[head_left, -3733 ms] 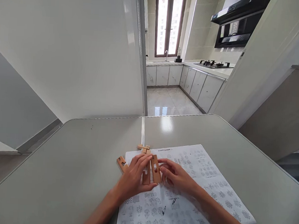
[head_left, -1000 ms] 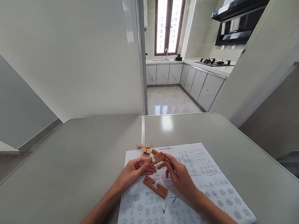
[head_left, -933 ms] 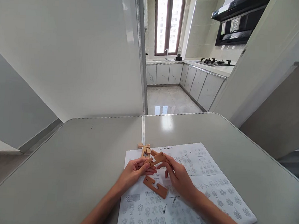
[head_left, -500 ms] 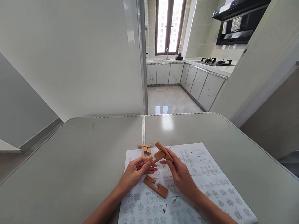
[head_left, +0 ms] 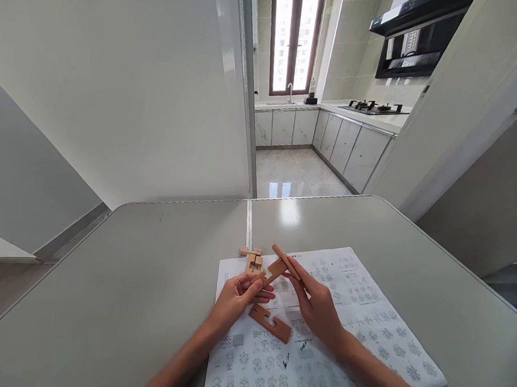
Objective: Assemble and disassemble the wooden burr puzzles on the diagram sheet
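Observation:
My left hand (head_left: pixel 238 294) pinches one flat wooden puzzle piece (head_left: pixel 275 269) between thumb and fingers, above the printed sheet. My right hand (head_left: pixel 316 296) grips a second, long wooden puzzle piece (head_left: pixel 284 258), tilted and crossing the end of the first one. The two pieces meet; whether they interlock I cannot tell. Below them a notched wooden piece (head_left: pixel 272 324) lies flat on the instruction sheet (head_left: pixel 332 344). Just beyond my left hand, several smaller light wooden pieces (head_left: pixel 253 261) sit grouped at the sheet's upper left edge, partly hidden by my fingers.
The sheet, covered in printed diagrams, lies on a grey table (head_left: pixel 170 270) with a seam (head_left: pixel 248 222) running across it. A white wall panel (head_left: pixel 159 94) stands behind the table at left. Past the doorway are kitchen cabinets (head_left: pixel 284 128) and a gas stove (head_left: pixel 373 107).
My right hand has turned its long piece to a steeper, more edge-on angle against the other piece. My left hand has barely moved.

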